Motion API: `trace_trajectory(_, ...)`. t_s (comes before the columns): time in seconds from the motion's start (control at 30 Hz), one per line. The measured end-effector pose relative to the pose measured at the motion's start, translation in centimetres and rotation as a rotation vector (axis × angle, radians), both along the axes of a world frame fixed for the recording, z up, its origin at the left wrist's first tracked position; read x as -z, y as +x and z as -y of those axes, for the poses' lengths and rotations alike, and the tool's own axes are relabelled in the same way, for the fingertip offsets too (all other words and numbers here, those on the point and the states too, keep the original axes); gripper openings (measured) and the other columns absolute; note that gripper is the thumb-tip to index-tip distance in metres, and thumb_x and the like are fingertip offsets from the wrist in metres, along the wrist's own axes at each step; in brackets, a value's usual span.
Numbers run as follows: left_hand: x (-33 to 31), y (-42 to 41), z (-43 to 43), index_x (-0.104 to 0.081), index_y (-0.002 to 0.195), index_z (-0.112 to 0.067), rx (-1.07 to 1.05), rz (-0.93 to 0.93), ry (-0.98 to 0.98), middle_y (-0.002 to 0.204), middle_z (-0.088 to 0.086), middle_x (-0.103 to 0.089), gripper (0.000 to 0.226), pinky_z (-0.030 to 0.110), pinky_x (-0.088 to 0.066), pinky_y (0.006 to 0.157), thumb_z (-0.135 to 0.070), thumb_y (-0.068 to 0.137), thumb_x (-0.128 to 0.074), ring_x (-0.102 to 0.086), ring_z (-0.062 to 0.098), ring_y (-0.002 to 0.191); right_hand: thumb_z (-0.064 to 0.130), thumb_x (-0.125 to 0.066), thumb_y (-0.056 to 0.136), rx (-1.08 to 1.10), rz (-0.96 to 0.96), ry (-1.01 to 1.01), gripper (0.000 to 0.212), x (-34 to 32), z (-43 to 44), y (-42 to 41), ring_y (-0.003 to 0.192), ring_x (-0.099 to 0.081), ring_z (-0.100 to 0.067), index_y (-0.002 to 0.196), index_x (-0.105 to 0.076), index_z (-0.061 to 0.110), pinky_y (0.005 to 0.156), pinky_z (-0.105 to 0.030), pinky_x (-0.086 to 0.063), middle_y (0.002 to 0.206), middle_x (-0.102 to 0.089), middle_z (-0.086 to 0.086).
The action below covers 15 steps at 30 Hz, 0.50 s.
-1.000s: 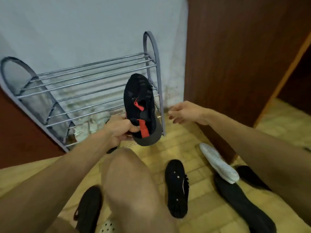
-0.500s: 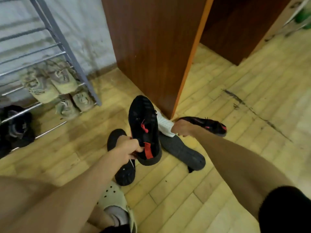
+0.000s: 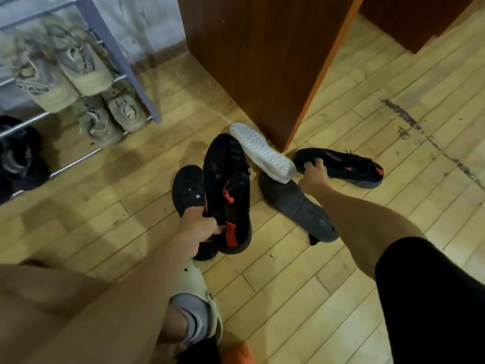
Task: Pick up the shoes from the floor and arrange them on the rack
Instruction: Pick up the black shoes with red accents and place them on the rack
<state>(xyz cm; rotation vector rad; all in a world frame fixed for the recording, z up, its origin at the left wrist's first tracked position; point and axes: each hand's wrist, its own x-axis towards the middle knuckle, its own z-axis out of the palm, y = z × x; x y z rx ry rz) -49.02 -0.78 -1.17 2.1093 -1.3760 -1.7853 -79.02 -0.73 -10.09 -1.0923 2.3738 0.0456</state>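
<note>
Head view, looking down at a wood-plank floor. Left hand, lower centre of the frame, is closed around the heel end of a black shoe with red tabs, holding it clear of the floor with the toe pointing toward the top of the frame. The heel grip probably keeps the shoe ready to be slid toe-first onto a shelf.

Right hand, right of centre, lies on the toe end of the matching black shoe, which rests on its side on the floor. The fingers curl over the shoe's upper edge, but whether the grip is fully closed cannot be told; the shoe does not appear lifted. Taking this shoe now would put a complete pair in hand for one trip to the rack.

Three further shoes lie on the floor near the centre:
- a white-soled shoe, sole up, leaning toward the base of a wooden cabinet;
- a grey-soled shoe, sole up, just below it and partly under the right forearm;
- a black shoe with a dotted sole, partly hidden behind the held shoe.

Metal shoe rack, upper left of the frame, already carries two pairs of beige sneakers and a dark pair at the left edge. The task appears partly complete; several shoes remain on the floor.
</note>
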Motion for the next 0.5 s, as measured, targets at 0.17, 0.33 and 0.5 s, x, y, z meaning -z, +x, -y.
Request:
trace_trajectory(0.17,0.7,0.3,0.7,-0.069,0.100,-0.008,-0.052,-0.019,0.017,0.094,0.008,-0.071,0.030,0.032,-0.053,0.078,0.005,0.074,-0.070,-0.064,0.023,0.094,0.015,-0.055,0.092,-0.040,-0.017,0.211,0.050,3.2,0.8,-0.8,0.151,-0.003,-0.029,0.140,-0.047,0.002,0.121,-0.048,-0.014,0.162,-0.011,-0.013)
trace_trajectory(0.33,0.9,0.5,1.2,-0.068,0.103,-0.007,-0.111,-0.037,0.049,0.098,0.009,-0.071,0.032,0.031,-0.054,0.076,0.006,0.074,-0.071,-0.064,0.024,0.096,0.023,-0.053,0.091,-0.204,-0.194,0.224,0.041,2.3,0.8,-1.6,0.141,-0.027,-0.029,0.129,-0.057,0.007,0.120,-0.056,-0.002,0.145,-0.036,-0.013)
trace_trajectory(0.5,0.4,-0.7,1.3,-0.067,0.101,-0.003,-0.154,-0.079,0.053,0.097,0.013,-0.069,0.030,0.033,-0.056,0.073,0.008,0.074,-0.070,-0.064,0.026,0.093,0.017,-0.051,0.091,-0.209,-0.241,0.100,0.034,-0.7,-1.5,-2.0,0.129,-0.044,-0.025,0.121,-0.062,0.004,0.121,-0.052,-0.001,0.133,-0.047,-0.013)
